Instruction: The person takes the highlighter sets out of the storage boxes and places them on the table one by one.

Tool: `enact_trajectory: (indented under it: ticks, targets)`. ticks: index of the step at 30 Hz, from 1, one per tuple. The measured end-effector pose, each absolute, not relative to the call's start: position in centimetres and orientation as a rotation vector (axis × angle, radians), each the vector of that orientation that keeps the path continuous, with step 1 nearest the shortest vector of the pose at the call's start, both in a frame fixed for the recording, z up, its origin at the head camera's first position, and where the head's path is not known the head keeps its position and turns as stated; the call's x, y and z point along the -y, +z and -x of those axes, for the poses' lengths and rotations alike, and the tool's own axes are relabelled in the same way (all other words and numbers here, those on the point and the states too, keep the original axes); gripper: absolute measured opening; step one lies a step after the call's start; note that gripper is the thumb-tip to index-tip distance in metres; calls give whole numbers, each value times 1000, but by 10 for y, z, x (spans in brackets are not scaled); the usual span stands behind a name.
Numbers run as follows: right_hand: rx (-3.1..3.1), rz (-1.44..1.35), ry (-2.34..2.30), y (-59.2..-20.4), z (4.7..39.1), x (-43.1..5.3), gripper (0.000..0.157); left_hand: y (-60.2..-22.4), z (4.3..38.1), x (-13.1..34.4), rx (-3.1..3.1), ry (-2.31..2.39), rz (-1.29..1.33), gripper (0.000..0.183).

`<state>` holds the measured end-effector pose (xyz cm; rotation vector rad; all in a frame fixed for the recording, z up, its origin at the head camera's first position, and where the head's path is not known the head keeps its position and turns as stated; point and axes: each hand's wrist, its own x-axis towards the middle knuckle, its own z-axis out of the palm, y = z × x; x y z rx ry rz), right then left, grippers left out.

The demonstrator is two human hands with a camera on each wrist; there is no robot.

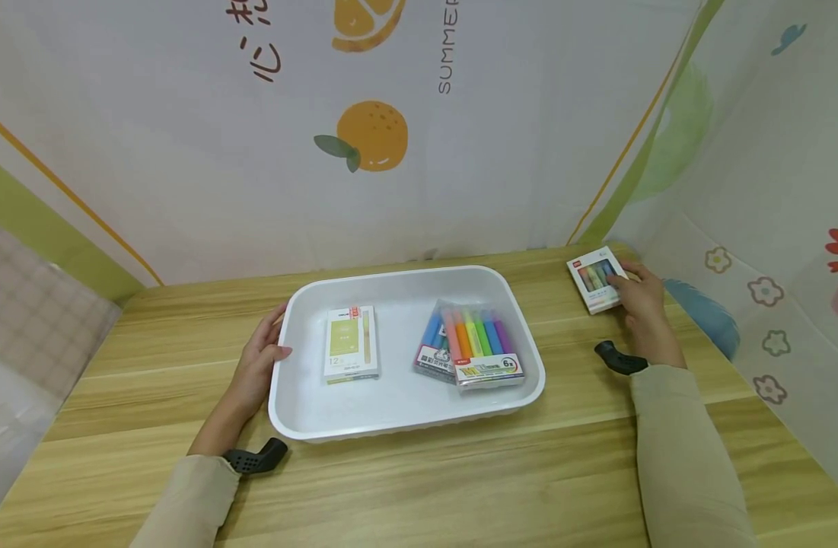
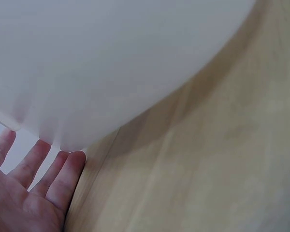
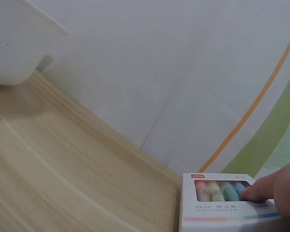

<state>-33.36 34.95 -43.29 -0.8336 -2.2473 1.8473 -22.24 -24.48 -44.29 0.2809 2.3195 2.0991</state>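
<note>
A white plastic tray stands on the table. My left hand holds its left side, thumb over the rim and fingers against the outer wall. Away to the right, my right hand grips a white box of highlighters, its thumb on the front near the window. Pastel pens show through that window in the right wrist view. In the tray lie a white and yellow-green box and two clear packs of coloured markers. The pack of thick markers overlaps the other pack.
The wooden table meets a white printed curtain along its back edge. Another patterned cloth hangs by the right edge. Each wrist wears a black camera strap.
</note>
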Motion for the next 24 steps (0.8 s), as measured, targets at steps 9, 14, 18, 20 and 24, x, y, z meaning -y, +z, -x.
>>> enact_trajectory:
  ticks: [9, 14, 18, 20, 24]
  targets:
    - [2308, 806, 1787, -434, 331, -349, 57, -442, 222, 245, -2334, 2083, -279, 70]
    - [2289, 789, 1805, -434, 329, -348, 60, -443, 222, 245, -2335, 2080, -278, 70]
    - [2341, 745, 1739, -436, 329, -348, 66, -443, 222, 245, -2335, 2080, -273, 70]
    - [2394, 722, 1659, -437, 329, -348, 67, -443, 222, 244, -2335, 2079, -269, 70]
    - [2489, 683, 1497, -439, 329, -347, 66, -442, 222, 244, -2333, 2078, -263, 70]
